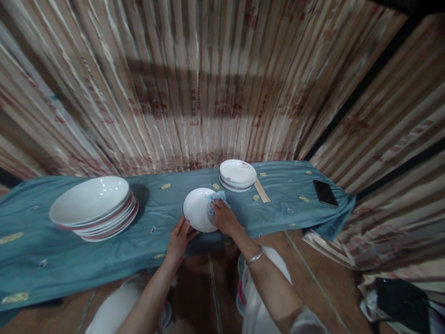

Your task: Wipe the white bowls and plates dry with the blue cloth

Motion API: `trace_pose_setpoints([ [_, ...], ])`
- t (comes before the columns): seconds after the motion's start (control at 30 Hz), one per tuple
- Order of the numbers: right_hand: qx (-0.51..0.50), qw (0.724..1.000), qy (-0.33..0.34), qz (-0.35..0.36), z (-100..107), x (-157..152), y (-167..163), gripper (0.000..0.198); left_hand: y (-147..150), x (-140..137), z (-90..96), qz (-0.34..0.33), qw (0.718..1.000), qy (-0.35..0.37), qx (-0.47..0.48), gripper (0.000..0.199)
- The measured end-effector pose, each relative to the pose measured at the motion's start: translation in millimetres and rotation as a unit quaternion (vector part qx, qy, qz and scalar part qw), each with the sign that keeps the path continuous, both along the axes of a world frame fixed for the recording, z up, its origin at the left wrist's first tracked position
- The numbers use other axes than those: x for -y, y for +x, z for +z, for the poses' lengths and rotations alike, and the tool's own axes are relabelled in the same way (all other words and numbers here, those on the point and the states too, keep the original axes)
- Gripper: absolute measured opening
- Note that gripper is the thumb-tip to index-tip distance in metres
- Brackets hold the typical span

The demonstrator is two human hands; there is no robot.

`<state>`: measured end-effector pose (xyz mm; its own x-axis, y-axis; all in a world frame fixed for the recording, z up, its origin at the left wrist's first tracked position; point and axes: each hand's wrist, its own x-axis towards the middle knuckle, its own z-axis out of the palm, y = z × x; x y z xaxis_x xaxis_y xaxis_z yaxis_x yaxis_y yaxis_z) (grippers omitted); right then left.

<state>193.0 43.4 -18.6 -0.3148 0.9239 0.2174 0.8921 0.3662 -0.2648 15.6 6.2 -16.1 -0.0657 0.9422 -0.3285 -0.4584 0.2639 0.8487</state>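
Dial centred on the white plate [195, 208], at the six o'clock edge a brown floor [309, 297] shows between the forearms, the right wrist wearing a silver bracelet [255, 256]. Pale rounded shapes at seven and five o'clock are partly covered by the arms, too unclear to name. A black bag [403, 304] at four o'clock is blurred. The near edge of the worktop [167, 206] runs just below the plate. The left hand [178, 241] pinches the plate's rim at seven o'clock, some fingers hidden beneath; the right hand [225, 218], at three, has its fingers bunched on a light blue cloth [216, 200] against the plate's face, hiding part of it. Whether the plate touches the worktop I cannot tell. Teal fabric with yellow motifs covers the worktop, a stretch of it separating the plate from a stack of large dishes [100, 218] at nine. Chopsticks [263, 192] lie at two to three, beside a stack of small plates [238, 171] at one to two; another stretch reaches to a dark phone [325, 193] at three. At twelve, beyond the far edge, hangs a pleated beige curtain [194, 93], its reddish print unreadable
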Motion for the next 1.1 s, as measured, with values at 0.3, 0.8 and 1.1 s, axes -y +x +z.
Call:
trace_pose_setpoints([
  [0.3, -0.041, 0.994, -0.104, 0.018, 22, 39, 3, 0.042, 7, -5, 10.7, 0.003, 0.999, -0.044, 0.023, 0.040],
  [0.8, -0.265, 0.942, -0.113, 0.171, 16, 20, -45, 0.048, 6, -5, 11.1, 0.013, 0.999, -0.017, 0.047, 0.052],
  [1.1, -0.183, 0.970, -0.108, 0.114, 13, -13, -62, 0.051, 2, -6, -1.3, -0.016, 0.999, -0.031, 0.034, 0.064],
])
